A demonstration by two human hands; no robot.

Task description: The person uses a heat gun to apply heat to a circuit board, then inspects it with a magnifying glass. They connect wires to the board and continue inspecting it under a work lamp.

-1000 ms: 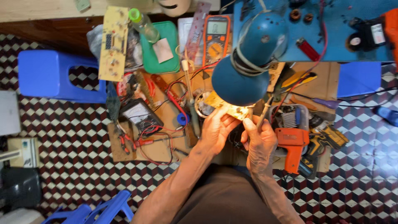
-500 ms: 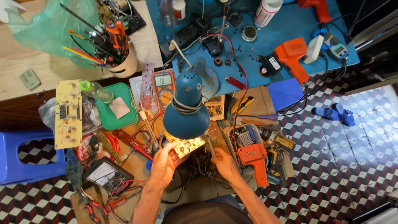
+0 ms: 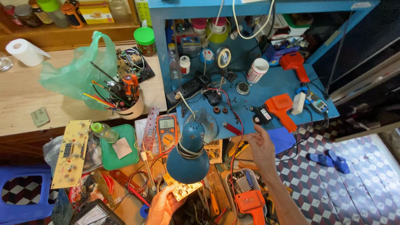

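Note:
My left hand (image 3: 161, 206) holds a small yellowish circuit board (image 3: 182, 189) by its lower edge, lit from above by a blue desk lamp (image 3: 188, 156). My right hand (image 3: 263, 146) is raised off the low work board, fingers apart and empty, at the front edge of the blue table (image 3: 275, 85). It hovers just below an orange soldering gun (image 3: 280, 109) and right of a small red-handled tool (image 3: 232, 128). A second orange gun (image 3: 249, 204) lies by my right forearm.
An orange multimeter (image 3: 167, 132), a green tray (image 3: 118, 146) and a long yellow circuit board (image 3: 71, 152) lie left of the lamp. A cup of tools (image 3: 127, 98) and a green plastic bag (image 3: 79, 73) stand on the wooden table. A blue stool (image 3: 21, 193) sits bottom left.
My right hand has left the circuit board and risen toward the blue table. The left hand keeps the board alone. The camera has tilted up, showing more of both tables.

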